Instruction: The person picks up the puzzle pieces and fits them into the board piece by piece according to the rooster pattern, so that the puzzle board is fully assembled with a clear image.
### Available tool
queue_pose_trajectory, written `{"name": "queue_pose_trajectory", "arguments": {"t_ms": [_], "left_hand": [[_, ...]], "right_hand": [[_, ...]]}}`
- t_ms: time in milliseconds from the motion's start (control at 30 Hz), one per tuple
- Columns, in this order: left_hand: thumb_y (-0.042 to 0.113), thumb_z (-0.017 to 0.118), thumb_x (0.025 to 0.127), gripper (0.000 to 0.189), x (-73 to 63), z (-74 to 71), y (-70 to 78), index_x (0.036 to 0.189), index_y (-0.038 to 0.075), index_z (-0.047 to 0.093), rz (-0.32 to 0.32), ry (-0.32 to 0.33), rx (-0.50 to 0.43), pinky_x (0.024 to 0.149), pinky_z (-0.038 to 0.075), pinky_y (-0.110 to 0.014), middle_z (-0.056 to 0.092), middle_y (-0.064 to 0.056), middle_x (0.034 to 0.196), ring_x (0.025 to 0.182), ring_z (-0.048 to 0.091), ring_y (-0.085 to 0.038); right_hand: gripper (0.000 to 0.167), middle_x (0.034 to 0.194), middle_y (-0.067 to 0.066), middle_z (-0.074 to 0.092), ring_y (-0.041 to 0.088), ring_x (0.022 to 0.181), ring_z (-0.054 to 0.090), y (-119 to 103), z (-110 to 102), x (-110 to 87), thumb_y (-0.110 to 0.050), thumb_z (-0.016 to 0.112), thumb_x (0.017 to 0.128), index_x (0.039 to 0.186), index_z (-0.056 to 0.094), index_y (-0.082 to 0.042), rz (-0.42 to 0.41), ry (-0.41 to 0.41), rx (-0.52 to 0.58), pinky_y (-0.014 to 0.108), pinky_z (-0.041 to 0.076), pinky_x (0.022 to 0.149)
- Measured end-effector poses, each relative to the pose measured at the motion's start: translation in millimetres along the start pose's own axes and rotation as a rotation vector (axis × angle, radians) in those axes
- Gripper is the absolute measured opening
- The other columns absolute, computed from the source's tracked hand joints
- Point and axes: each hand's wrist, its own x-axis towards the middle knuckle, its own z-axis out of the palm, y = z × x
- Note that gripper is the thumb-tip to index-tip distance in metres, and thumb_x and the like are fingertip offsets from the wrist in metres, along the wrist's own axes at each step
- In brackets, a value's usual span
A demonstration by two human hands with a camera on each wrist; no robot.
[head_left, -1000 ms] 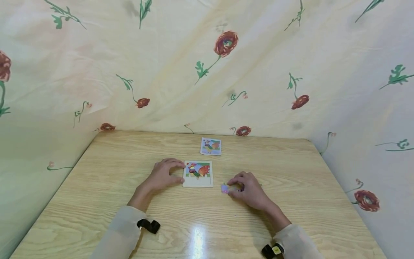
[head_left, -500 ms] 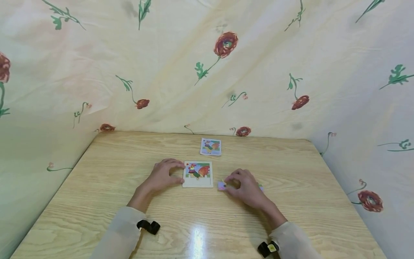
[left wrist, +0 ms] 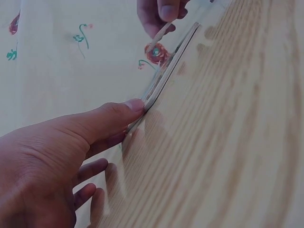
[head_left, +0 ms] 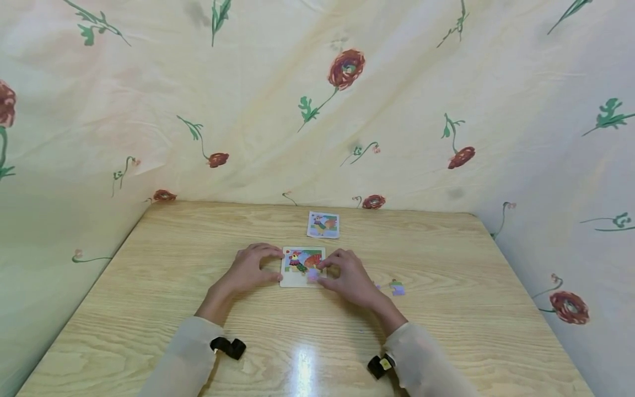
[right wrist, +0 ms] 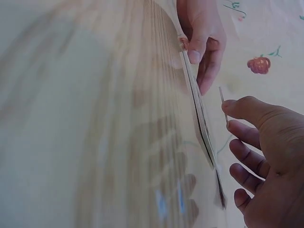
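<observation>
A square jigsaw puzzle board [head_left: 292, 280] with a rooster picture lies flat on the table, its lower strip pale and bare. My left hand [head_left: 254, 268] holds the board by its left edge, thumb at the near corner and fingers at the far one. Over the right part of the board, my right hand [head_left: 349, 278] pinches a lilac puzzle piece [head_left: 312, 274] between thumb and index finger. In the right wrist view this piece [right wrist: 222, 98] appears edge-on, raised above the board [right wrist: 199, 111]. The other right fingers are loosely bent.
To the right of my right hand lies a loose green-and-lilac puzzle piece [head_left: 398, 288], with another small piece [head_left: 378, 286] partly hidden by the hand. A card [head_left: 323, 225] with the same rooster picture lies behind the board. Flowered cloth [head_left: 278, 110] hangs around the wooden table [head_left: 198, 220].
My right hand has picked up the lilac puzzle piece from the table and moved left with it, over the board. Loose pieces behind it have come into sight. The left hand has stayed put.
</observation>
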Motion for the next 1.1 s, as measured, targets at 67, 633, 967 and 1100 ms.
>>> {"name": "queue_pose_trajectory", "arguments": {"t_ms": [67,633,967,1100], "left_hand": [[0.037,0.085,0.084,0.048,0.0,-0.1,-0.4,0.129,0.028,0.071,0.004,0.001,0.005,0.119,0.022,-0.064,0.061,0.004,0.145,0.145,0.044,-0.028],[0.036,0.085,0.083,0.050,1.6,-0.2,-1.6,0.130,0.026,0.071,0.019,0.003,0.039,0.119,0.025,-0.064,0.062,0.003,0.145,0.145,0.045,-0.028],[0.036,0.085,0.084,0.050,0.8,-1.0,-1.2,0.130,0.025,0.071,0.023,0.001,0.038,0.119,0.025,-0.065,0.062,0.002,0.145,0.145,0.045,-0.029],[0.037,0.085,0.084,0.050,0.2,-0.9,-1.4,0.130,0.026,0.071,0.022,0.001,0.044,0.119,0.026,-0.065,0.062,0.003,0.145,0.145,0.045,-0.029]], "right_hand": [[0.020,0.105,0.001,0.067,0.020,0.099,0.051,-3,5,5.4,-0.024,0.086,0.085,0.103,0.079,-0.017,-0.012,-0.002,0.000,0.035,0.039,0.087],[0.021,0.100,0.001,0.067,0.016,0.088,0.046,-18,33,27.9,-0.027,0.086,0.085,0.102,0.081,-0.017,-0.033,-0.038,-0.041,0.034,0.036,0.080],[0.021,0.107,0.002,0.069,0.021,0.099,0.052,-17,38,28.6,-0.031,0.086,0.085,0.102,0.082,-0.020,-0.057,-0.055,-0.082,0.045,0.040,0.091],[0.021,0.106,0.001,0.069,0.022,0.101,0.053,-18,39,28.1,-0.032,0.086,0.085,0.102,0.082,-0.020,-0.069,-0.051,-0.100,0.047,0.040,0.091]]}}
